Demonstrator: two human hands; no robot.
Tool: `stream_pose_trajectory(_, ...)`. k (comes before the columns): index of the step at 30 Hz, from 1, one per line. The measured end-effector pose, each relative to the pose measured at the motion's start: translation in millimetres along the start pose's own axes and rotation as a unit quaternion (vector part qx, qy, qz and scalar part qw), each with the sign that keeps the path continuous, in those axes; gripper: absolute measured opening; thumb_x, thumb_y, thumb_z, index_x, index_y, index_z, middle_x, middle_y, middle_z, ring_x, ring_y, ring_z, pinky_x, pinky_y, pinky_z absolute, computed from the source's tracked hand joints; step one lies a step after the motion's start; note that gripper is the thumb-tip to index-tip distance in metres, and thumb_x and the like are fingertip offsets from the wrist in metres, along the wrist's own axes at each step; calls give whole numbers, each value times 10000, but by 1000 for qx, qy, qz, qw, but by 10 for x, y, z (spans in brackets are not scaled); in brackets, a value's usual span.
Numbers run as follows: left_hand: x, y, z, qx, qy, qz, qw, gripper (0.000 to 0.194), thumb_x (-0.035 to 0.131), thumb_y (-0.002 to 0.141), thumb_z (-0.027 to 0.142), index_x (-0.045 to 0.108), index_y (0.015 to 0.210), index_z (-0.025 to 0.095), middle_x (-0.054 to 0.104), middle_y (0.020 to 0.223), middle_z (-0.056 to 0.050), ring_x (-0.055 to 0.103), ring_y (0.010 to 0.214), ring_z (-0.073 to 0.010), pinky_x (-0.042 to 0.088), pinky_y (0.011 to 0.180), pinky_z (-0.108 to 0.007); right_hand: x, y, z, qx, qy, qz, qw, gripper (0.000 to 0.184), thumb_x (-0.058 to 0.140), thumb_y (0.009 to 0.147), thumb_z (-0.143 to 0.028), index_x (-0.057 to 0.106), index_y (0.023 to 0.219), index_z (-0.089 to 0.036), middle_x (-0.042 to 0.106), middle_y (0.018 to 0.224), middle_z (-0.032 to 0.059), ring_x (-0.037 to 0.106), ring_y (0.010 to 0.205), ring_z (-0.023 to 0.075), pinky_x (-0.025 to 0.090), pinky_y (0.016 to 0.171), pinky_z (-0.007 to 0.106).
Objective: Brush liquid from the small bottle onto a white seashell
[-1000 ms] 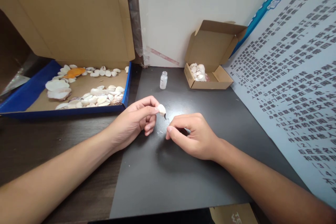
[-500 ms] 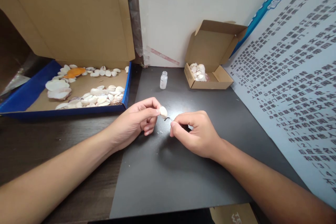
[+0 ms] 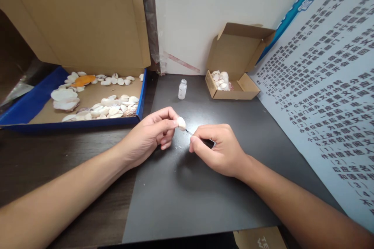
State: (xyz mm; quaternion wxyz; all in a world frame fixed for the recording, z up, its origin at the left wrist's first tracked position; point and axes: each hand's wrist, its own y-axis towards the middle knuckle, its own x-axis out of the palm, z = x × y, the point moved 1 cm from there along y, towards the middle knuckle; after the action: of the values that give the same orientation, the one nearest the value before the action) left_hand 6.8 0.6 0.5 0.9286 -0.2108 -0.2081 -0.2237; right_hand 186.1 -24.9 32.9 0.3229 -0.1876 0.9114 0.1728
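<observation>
Between the thumb and forefinger of my left hand (image 3: 159, 128) is a small white seashell (image 3: 181, 123), held above the dark mat. My right hand (image 3: 219, 146) is closed around the black cap of a thin-stemmed brush (image 3: 209, 143). The dark tip of the brush points at the shell's lower right edge; whether it touches is too small to tell. Beyond both hands a small uncapped glass bottle (image 3: 182, 90) with whitish contents stands upright.
On the left is an open blue-edged cardboard box (image 3: 96, 123) with many shells and an orange piece. A smaller open box (image 3: 233, 94) of shells stands back right. A printed sheet (image 3: 321, 85) slopes along the right. White crumbs (image 3: 178, 147) lie on the mat (image 3: 175, 202).
The brush has turned a little in my right hand, so its black cap shows more and its tip looks straighter. Both hands stay almost in place.
</observation>
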Motion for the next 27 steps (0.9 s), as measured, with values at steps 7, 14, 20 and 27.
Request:
stream_pose_trajectory(7,-6,9,-12,5,12,-9,1000,129,650,826,256,554,794,176,415,546,68,376,465,-28,360,443,-129,7,12,3,-31,7,2,1000,290,498,833,-107,592,559,-126,562,532,5,453,475,82,308,484,238)
stream_pose_trajectory(14,-33,10,-35,27,57,-19,998,150,659,834,308,575,814,186,432,569,62,394,488,-31,365,478,-142,3,3,-12,-30,18,4,999,279,504,817,-96,516,541,-142,506,524,-16,403,479,73,304,485,224)
stream_pose_trajectory(20,-53,12,-61,44,84,-19,995,154,653,844,321,575,815,191,461,601,52,391,492,-35,357,486,-156,18,19,-14,-31,13,30,999,281,505,791,-87,430,530,-160,419,502,-45,334,472,63,275,473,211)
stream_pose_trajectory(27,-29,4,-49,40,75,-20,996,142,649,838,301,571,800,189,470,604,47,389,497,-44,360,484,-165,14,26,-13,-11,3,41,999,309,497,791,-103,344,534,-179,318,510,-57,274,473,70,242,463,225)
